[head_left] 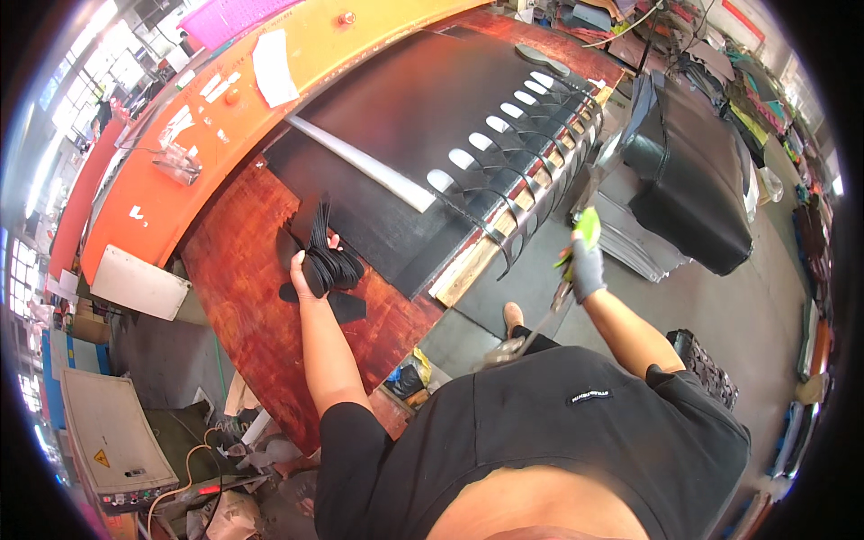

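Observation:
My left hand (310,274) is closed around a fanned stack of black cut sheet pieces (333,267) above the red-brown board (243,234). Under the stack, another black piece (346,307) lies on the board. To the right, past the board's edge, my right hand (588,268) wears a grey glove with lime green at the fingers. It is closed on a long, narrow metal object (560,295), whose exact kind I cannot make out. A black sheet (387,117) covers the far board, with a row of rounded cutouts and thin curved strips hanging over its right edge.
An orange machine beam (297,81) spans the board's far left side. Black sheet material (688,171) is draped over a pile of sheets at the right. A grey control box (117,432) stands lower left, with cables beside it. A wooden strip (477,267) edges the board.

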`<action>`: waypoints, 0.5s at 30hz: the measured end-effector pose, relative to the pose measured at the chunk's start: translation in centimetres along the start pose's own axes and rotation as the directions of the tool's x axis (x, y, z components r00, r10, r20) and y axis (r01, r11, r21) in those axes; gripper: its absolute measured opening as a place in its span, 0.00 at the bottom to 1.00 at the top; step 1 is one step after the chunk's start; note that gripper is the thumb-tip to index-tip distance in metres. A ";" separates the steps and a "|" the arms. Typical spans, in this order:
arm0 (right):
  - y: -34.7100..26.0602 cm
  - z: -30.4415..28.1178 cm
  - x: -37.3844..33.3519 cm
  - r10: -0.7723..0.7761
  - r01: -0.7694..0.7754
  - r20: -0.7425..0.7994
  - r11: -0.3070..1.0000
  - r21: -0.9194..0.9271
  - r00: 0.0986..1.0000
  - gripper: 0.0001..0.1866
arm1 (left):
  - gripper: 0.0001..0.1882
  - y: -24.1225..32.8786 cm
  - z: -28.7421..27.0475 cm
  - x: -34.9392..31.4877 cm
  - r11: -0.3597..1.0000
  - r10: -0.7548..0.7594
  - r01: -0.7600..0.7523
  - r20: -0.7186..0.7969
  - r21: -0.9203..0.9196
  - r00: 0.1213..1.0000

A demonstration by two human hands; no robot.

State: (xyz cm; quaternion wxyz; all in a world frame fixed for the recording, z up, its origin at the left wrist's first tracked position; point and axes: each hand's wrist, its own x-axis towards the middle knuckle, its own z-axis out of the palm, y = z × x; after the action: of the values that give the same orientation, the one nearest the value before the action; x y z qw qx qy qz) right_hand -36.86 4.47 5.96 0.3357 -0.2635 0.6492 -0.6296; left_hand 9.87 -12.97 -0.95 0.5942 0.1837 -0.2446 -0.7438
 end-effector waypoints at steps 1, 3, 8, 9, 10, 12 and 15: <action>-0.7 0.1 0.5 0.033 -0.031 -0.103 0.999 0.023 0.994 0.16 | 0.28 0.0 0.0 0.0 1.000 -0.015 0.015 0.027 -0.009 1.000; -1.0 0.6 -0.2 0.005 0.031 0.205 0.985 -0.172 0.979 0.17 | 0.28 0.0 -0.2 0.0 0.999 -0.024 0.024 0.015 -0.041 1.000; -0.8 0.6 -1.1 0.268 -0.052 0.684 0.946 -0.319 0.679 0.16 | 0.29 0.0 -0.9 0.1 0.997 -0.011 0.016 0.063 -0.077 0.998; -0.8 0.2 -0.6 0.204 -0.006 0.533 0.937 -0.349 0.821 0.16 | 0.29 0.0 -1.0 0.2 0.997 -0.020 0.025 0.061 -0.077 0.998; -0.9 -0.5 0.2 0.097 0.021 0.350 0.948 -0.318 0.932 0.16 | 0.29 0.0 -1.0 0.2 0.997 -0.032 0.033 0.010 -0.064 0.999; -0.7 -2.1 1.4 0.228 -0.217 0.056 0.962 -0.165 0.972 0.17 | 0.29 0.0 -1.0 0.2 0.998 -0.055 0.057 0.068 -0.033 0.996; 0.1 -4.0 1.1 0.292 -0.087 0.316 0.842 -0.532 0.903 0.18 | 0.29 0.0 -0.6 0.1 0.999 -0.029 0.029 0.034 -0.017 0.999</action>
State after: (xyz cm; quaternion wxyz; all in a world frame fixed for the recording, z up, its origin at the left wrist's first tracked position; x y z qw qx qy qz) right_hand -40.65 6.20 5.66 0.4371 -0.3935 0.7358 -0.3356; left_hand 10.19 -13.15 -1.47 0.5807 0.1697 -0.2455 -0.7575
